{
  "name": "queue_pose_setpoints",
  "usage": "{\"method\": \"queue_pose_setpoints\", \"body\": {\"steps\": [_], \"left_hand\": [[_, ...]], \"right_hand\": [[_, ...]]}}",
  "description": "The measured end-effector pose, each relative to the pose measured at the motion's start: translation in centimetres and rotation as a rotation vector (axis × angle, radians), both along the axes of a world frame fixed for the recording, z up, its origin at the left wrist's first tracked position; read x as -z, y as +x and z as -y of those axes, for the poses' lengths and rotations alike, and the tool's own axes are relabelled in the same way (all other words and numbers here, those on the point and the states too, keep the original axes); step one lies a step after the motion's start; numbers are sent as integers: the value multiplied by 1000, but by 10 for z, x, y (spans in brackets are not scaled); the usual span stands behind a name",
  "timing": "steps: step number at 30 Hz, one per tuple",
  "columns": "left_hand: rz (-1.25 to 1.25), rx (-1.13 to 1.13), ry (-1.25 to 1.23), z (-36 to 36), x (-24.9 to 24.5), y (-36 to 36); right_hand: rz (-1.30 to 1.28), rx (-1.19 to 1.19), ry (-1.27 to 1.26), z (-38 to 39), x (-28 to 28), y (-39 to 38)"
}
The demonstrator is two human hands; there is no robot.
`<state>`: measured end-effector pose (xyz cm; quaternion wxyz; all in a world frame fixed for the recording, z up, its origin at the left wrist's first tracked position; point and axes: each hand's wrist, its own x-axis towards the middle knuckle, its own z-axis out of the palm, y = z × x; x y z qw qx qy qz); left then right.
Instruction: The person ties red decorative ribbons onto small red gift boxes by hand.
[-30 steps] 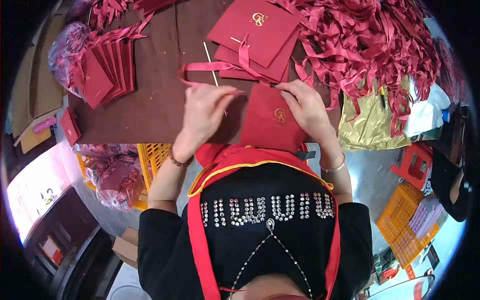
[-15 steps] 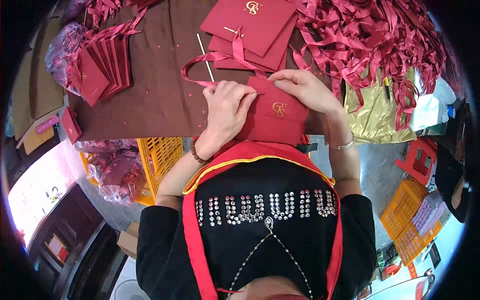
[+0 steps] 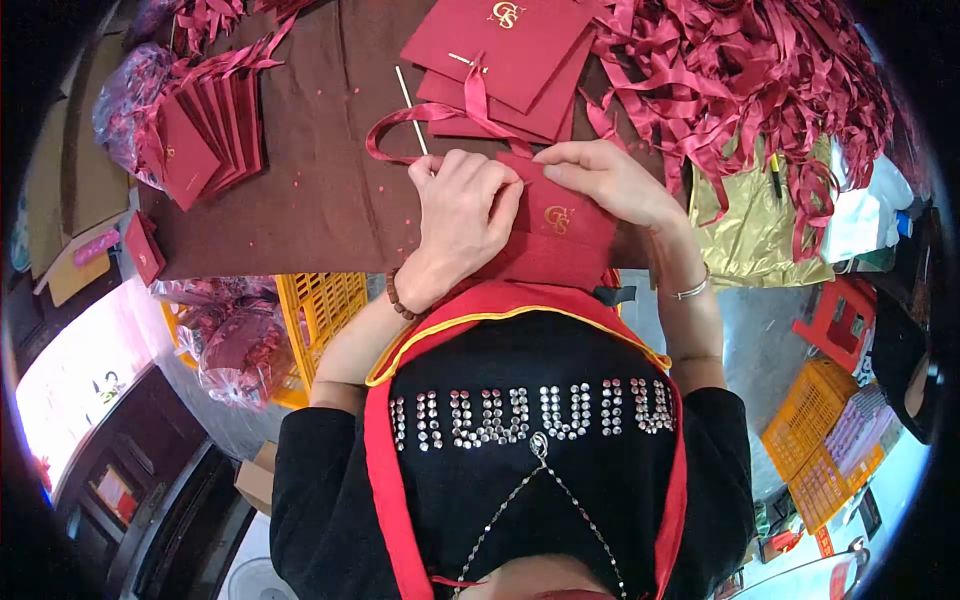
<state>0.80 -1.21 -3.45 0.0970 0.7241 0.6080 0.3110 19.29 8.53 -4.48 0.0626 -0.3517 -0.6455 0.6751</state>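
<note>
A dark red pouch with a gold logo [image 3: 558,219] lies at the table's front edge, close against my body. My left hand [image 3: 465,215] is closed in a pinch at the pouch's left side; what its fingertips grip is too small to make out. My right hand [image 3: 612,182] grips the pouch's upper right edge, thumb and fingers together. A red ribbon [image 3: 375,138] loops out beyond my left hand and runs toward the pouch's top edge. Just beyond, larger red pouches [image 3: 510,45] are stacked, and a thin white stick [image 3: 411,110] lies beside them.
Tangled red ribbons [image 3: 740,80] heap up at the right, over gold wrapping [image 3: 745,225]. Fanned red pouches [image 3: 235,125] lie at the left, near a small pouch [image 3: 144,248] at the table's edge. Yellow crates [image 3: 325,320] stand below the table.
My left hand has shifted slightly to the right, its pinched fingertips further over the pouch. My right hand has barely moved on the pouch's edge.
</note>
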Motion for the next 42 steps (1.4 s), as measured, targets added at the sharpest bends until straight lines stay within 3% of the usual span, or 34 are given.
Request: {"method": "queue_pose_setpoints", "body": {"steps": [16,23,37,42], "left_hand": [[-112,-5,70,-8,-4,7],[28,-71,-10,-5,-1,-2],[-73,-13,-41,-9,-7,6],[13,-70,14,-9,0,-1]], "right_hand": [[-8,19,-80,2,-7,1],[-75,41,-172,-1,1,5],[-79,59,-210,1,3,3],[-84,58,-211,2,0,7]]}}
